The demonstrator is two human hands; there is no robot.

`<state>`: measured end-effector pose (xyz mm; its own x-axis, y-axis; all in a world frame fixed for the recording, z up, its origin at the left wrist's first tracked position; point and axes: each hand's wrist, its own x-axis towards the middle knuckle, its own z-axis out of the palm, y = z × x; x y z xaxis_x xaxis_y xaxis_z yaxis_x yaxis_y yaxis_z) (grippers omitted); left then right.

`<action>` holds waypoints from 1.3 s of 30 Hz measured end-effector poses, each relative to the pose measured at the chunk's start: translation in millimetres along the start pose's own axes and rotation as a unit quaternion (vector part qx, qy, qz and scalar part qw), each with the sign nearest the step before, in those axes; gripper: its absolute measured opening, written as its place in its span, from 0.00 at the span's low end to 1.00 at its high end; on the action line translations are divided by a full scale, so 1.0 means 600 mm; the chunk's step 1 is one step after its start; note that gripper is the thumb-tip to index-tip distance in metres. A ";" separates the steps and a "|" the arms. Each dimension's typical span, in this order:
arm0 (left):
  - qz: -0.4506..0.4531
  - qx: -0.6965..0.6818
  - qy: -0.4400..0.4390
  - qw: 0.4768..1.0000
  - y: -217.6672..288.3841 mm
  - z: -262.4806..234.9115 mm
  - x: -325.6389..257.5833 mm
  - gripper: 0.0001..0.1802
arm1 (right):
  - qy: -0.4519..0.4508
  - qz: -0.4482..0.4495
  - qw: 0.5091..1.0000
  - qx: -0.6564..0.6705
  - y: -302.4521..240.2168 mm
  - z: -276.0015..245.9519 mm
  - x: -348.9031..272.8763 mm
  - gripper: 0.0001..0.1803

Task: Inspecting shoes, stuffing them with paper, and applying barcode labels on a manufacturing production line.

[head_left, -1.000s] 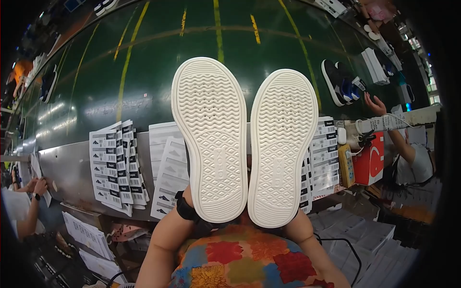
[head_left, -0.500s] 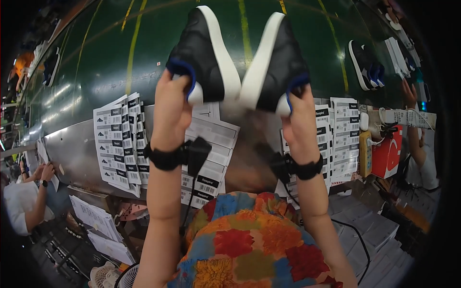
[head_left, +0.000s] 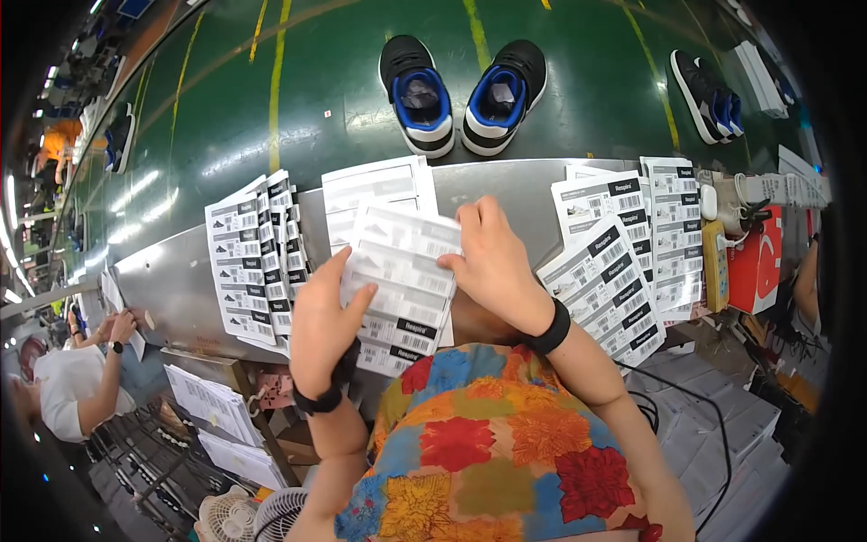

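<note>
White label sheet (head_left: 402, 285) pinched between left hand (head_left: 321, 330) and right hand (head_left: 492, 262), both gripping edges.

- Your left hand (head_left: 323, 330) and right hand (head_left: 495, 262) grip a white rectangular sheet of black-barred stickers (head_left: 402, 287) by its two side edges, above the steel ledge (head_left: 181, 271).
- To your left, a fanned stack of white label sheets (head_left: 253, 257) lies on that ledge.
- To your right, more white label sheets (head_left: 623, 248) overlap each other.
- A red carton with a white mark (head_left: 757, 257) stands at the far right.
</note>
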<state>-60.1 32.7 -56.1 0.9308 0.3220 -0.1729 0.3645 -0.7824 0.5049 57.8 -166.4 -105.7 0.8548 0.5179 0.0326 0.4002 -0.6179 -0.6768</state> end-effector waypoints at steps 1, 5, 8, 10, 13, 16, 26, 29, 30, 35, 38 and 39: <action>0.010 -0.026 0.041 0.999 -0.005 0.010 -0.011 0.29 | -0.027 -0.027 0.998 0.050 0.011 0.003 0.005 0.21; -0.088 -0.236 0.061 0.966 -0.031 0.021 -0.057 0.29 | -0.151 -0.111 0.922 0.340 -0.006 -0.065 0.028 0.18; -0.132 -0.428 -0.057 0.892 -0.028 -0.005 -0.064 0.18 | -0.008 -0.024 0.933 0.360 -0.042 -0.111 0.030 0.17; -0.121 -0.450 0.012 0.885 -0.002 -0.007 -0.060 0.13 | 0.085 -0.067 0.952 0.286 -0.042 -0.121 0.023 0.19; -0.112 -0.541 0.080 0.830 0.051 0.002 -0.047 0.13 | -0.007 -0.030 0.984 0.176 -0.051 -0.148 -0.025 0.28; -0.096 -0.603 0.112 0.784 0.083 0.026 -0.042 0.14 | -0.078 0.083 0.937 0.331 -0.051 -0.144 -0.060 0.27; 0.040 -0.544 -0.015 0.838 0.146 0.015 -0.044 0.23 | 0.029 0.061 0.928 0.366 -0.027 -0.201 -0.083 0.10; 0.058 -0.533 -0.014 0.844 0.157 0.012 -0.044 0.23 | 0.134 -0.022 0.979 0.152 -0.037 -0.202 -0.078 0.18; 0.064 -0.537 -0.018 0.841 0.159 0.013 -0.044 0.23 | 0.136 -0.024 0.979 0.152 -0.039 -0.197 -0.078 0.18; 0.150 -0.538 0.007 0.829 0.143 0.037 -0.045 0.33 | 0.199 -0.119 0.973 0.001 -0.041 -0.175 -0.074 0.23; 0.098 -0.574 0.097 0.807 0.159 0.047 -0.042 0.53 | 0.163 -0.153 0.975 -0.013 -0.046 -0.181 -0.072 0.23; 0.099 -0.574 0.099 0.807 0.159 0.045 -0.034 0.53 | 0.148 -0.160 0.976 -0.007 -0.051 -0.187 -0.071 0.22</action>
<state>-43.4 -63.1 -27.5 0.9036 0.4193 0.0881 -0.1617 0.1433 0.9764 46.0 -236.0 -3.9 0.7420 0.4931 0.4542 0.6656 -0.4609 -0.5869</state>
